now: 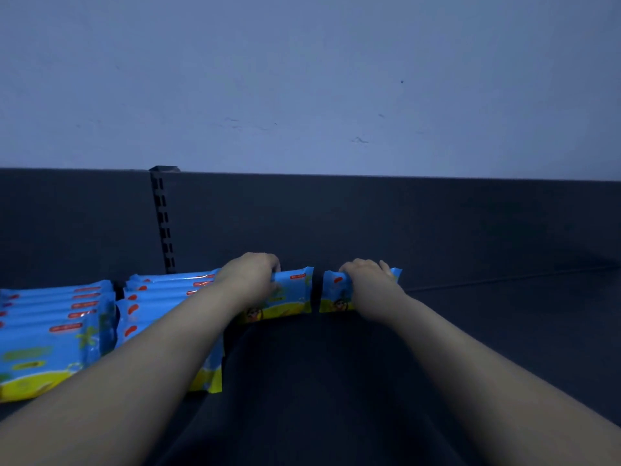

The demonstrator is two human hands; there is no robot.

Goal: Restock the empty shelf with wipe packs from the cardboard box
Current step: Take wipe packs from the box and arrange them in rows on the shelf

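The left hand (pixel 250 280) curls its fingers over the top edge of a blue-and-yellow plastic wipe pack (pixel 285 295). The right hand (pixel 368 284) grips a matching second pack (pixel 331 292) likewise, probably standing both upright against the dark shelf's (pixel 504 348) back panel beside the filled rows (pixel 57 331).

We see two blue wipe packs standing upright at the back of the dark shelf (pixel 336 381), side by side with a narrow gap between them. The left pack (pixel 289 294) is held at its top edge by the left hand (pixel 250 275), the right pack (pixel 331 292) by the right hand (pixel 366 280) — each shows a yellow band along its base and small red marks. To the left, two rows of matching packs (pixel 57 331) stand front to back, touching one another, the nearer row (pixel 161 294) partly behind the left forearm.
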